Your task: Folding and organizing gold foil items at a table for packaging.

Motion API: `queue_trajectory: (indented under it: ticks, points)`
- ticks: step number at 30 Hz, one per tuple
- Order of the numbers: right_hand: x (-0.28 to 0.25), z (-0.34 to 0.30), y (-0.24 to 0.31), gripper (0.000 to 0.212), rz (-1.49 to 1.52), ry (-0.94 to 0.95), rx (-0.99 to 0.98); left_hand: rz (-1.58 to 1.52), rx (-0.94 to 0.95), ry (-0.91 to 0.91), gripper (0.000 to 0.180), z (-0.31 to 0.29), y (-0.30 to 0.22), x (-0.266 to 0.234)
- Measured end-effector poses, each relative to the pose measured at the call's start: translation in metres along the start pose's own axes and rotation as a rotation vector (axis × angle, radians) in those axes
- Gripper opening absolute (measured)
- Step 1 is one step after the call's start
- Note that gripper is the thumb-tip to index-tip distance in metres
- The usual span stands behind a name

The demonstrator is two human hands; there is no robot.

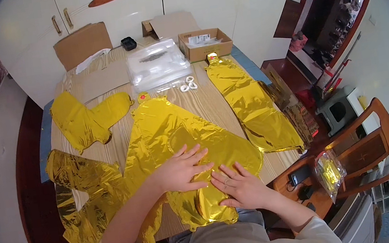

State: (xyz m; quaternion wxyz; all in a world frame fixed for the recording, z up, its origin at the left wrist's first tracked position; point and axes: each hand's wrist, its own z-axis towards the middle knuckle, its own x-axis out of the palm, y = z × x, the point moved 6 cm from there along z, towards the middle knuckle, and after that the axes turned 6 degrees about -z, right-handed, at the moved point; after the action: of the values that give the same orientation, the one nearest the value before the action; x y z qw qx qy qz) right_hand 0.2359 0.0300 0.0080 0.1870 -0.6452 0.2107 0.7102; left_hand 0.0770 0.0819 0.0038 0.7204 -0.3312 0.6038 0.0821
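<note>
A large gold foil balloon (155, 127), flat and creased, lies across the middle of the table, its lower end reaching the near edge. My left hand (181, 170) rests on it with fingers spread. Just right of it, my right hand (241, 186) presses flat on the foil, fingers apart. Neither hand grips anything. Another gold foil balloon (252, 103) lies along the right side. At the far left sits a smaller gold foil balloon (87, 118), and below it a shiny crumpled one (86, 188) hangs toward the left edge.
Clear plastic bags (156, 67) are stacked at the back of the wooden table (199, 100), beside white ribbon rolls (188, 85) and a cardboard box (208, 49). Cardboard sheets (82, 45) lean at the back left. A wooden chair (359, 147) at right holds a bagged gold item (330, 170).
</note>
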Motion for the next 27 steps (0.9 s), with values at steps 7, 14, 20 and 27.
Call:
queue_trajectory:
  ticks: [7,14,20,27]
  points:
    - [-0.001,-0.012,0.004,0.068,-0.061,0.033,-0.084,0.032,-0.002,-0.001,0.078,-0.001,0.000,0.005]
    - [-0.003,-0.031,0.006,0.055,0.014,-0.020,-0.206,0.057,-0.015,0.032,0.083,-0.001,0.001,0.006]
    - [0.004,-0.044,0.013,0.028,-0.016,-0.320,-0.208,0.077,-0.008,0.039,0.085,0.001,0.000,0.007]
    - [-0.002,-0.050,0.014,0.020,0.014,-0.449,-0.274,0.088,-0.009,0.023,0.086,0.000,0.001,0.007]
